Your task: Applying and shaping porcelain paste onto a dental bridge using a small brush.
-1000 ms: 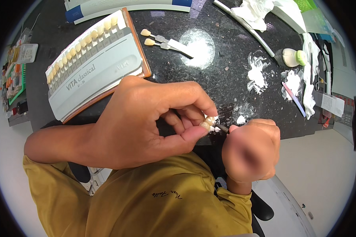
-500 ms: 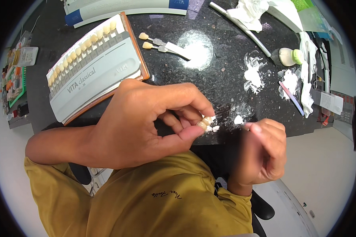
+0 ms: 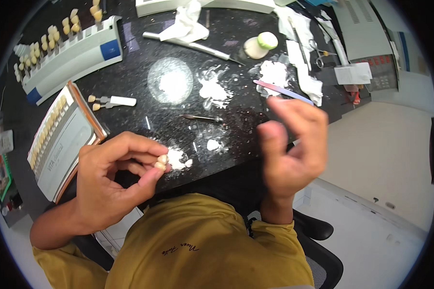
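My left hand (image 3: 112,176) is closed in a pinch, thumb and fingertips round a small joined piece of tooth-coloured dental crowns (image 3: 161,163). It is just above white powder (image 3: 177,159) near the counter's front edge. Out to the right, my right hand (image 3: 296,159) is raised with thumb and fingers apart and nothing visible between them; its thumb is blurred. Beyond its fingertips, a pink-and-lilac stick (image 3: 285,91) lies across a powder heap (image 3: 273,73). Between the hands, a short dark tool with a pointed tip, like a brush head (image 3: 201,118), rests on the black counter.
Shade guides with tooth tabs (image 3: 65,139) (image 3: 74,60) stand at left, two loose tabs (image 3: 113,101) beside them. Farther back are a silver handpiece-like rod (image 3: 193,45), crumpled tissue (image 3: 184,21) and a green-capped jar (image 3: 260,45). Scissors (image 3: 318,55) lie at the right.
The view has swung to the right. My right hand has left the small powder pile, moved up and right, and opened. The brush-like tool now shows on the counter. My left hand still pinches the crowns.
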`<state>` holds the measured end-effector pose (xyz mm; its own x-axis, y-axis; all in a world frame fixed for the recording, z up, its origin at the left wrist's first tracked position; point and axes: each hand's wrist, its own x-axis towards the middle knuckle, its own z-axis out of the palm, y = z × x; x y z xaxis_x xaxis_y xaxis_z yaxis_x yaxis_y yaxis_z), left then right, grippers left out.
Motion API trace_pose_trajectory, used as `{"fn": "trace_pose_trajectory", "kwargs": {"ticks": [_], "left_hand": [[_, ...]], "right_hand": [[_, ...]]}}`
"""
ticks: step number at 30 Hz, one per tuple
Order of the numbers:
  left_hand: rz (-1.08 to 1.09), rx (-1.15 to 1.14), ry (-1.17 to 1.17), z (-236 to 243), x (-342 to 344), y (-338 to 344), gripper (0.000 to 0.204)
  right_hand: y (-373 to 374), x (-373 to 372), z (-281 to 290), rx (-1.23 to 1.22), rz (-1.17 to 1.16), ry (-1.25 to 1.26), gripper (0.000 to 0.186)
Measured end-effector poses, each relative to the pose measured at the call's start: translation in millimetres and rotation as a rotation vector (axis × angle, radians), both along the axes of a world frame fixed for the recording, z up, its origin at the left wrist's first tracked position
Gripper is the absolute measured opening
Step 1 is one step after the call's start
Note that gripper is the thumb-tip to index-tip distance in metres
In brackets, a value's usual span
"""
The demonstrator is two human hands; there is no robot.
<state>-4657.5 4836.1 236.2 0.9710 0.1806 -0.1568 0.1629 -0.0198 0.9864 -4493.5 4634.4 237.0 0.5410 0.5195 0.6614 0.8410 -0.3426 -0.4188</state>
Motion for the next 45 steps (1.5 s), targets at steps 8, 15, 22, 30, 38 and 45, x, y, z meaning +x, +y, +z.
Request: {"fn": "trace_pose_trajectory", "kwargs": {"ticks": [8, 15, 22, 30, 38, 45], "left_hand": [[0.059, -0.048, -0.119, -0.6, 2.9, -6.3, 0.022], [0.081, 0.057, -0.221, 21.8, 0.5, -10.1, 0.027], [0.088, -0.198, -0.14, 35.3, 20.9, -61.6, 0.023], [0.036, -0.435, -0.128, 19.4, 51.1, -97.5, 0.021], [-0.123, -0.784, 0.08, 25.9, 54.7, -94.0, 0.024], [-0.135, -0.81, 0.197, 26.9, 59.0, -93.9, 0.02]], "right_hand": [[-93.0, 79.0, 16.7, -0.158, -0.469, 0.129, 0.016], [-93.3, 104.8, 2.1, -0.188, -0.497, 0.365, 0.018], [-91.3, 119.9, -1.6, 0.245, -0.221, 0.62, 0.011], [-66.5, 48.6, 40.2, 0.351, -0.095, 0.492, 0.023], [-59.7, 2.3, 36.0, 0.187, 0.225, 0.397, 0.027], [-58.2, -8.3, 34.0, 0.251, 0.313, 0.511, 0.032]]}}
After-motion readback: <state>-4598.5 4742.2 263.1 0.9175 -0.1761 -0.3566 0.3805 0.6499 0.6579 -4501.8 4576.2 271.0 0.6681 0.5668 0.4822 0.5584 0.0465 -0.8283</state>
